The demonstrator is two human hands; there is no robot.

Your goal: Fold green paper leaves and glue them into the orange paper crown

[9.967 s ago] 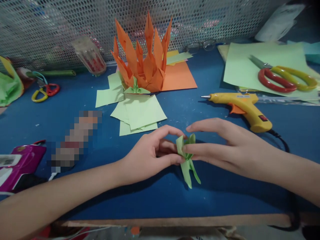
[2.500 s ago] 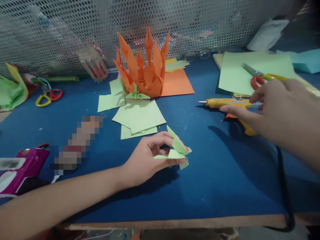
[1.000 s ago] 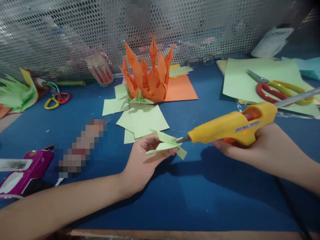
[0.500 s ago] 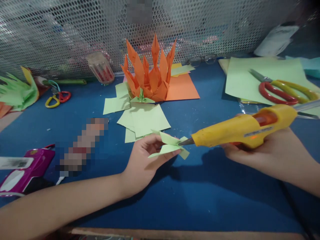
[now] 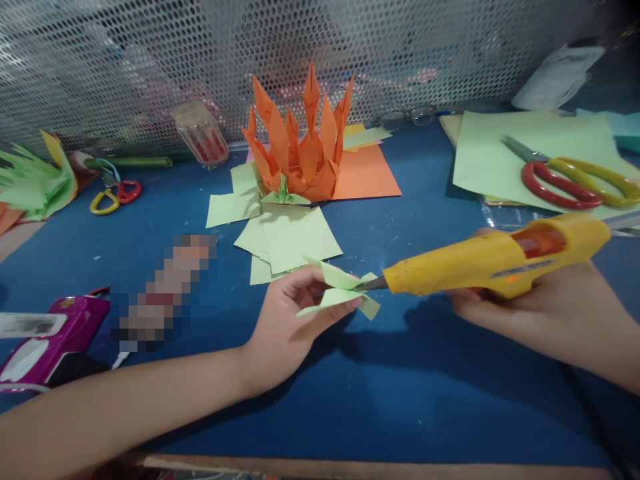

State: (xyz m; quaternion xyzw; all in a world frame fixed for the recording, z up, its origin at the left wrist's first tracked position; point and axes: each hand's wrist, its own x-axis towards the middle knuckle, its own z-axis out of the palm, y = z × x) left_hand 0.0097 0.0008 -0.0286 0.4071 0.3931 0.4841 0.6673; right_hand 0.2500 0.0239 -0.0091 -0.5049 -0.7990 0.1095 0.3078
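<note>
Pinched between the thumb and fingers of my left hand [image 5: 295, 310] is a folded light-green paper piece [image 5: 333, 300] with several pointed flaps. My right hand [image 5: 545, 313] is wrapped round the grip of a yellow hot glue gun [image 5: 450, 263]. The gun's dark metal nozzle reaches left into the fold of the green paper, at the middle of its flaps. A small orange light glows on the gun's body. Behind my left hand stands an orange folded-paper crown shape [image 5: 300, 150] with tall points, and a small green folded piece [image 5: 284, 193] sits at its front.
Light-green paper squares [image 5: 300, 237] lie before the orange shape. Red-and-yellow scissors [image 5: 560, 190] rest on green sheets [image 5: 480, 147] at right. At left are smaller scissors [image 5: 120, 193], a clear cup [image 5: 201, 137] and a purple box [image 5: 83, 327]. A perforated metal panel [image 5: 150, 60] closes off the back.
The glue gun's rear has tilted slightly down and shifted right, while its nozzle stays in the paper's fold. My left hand has barely moved.
</note>
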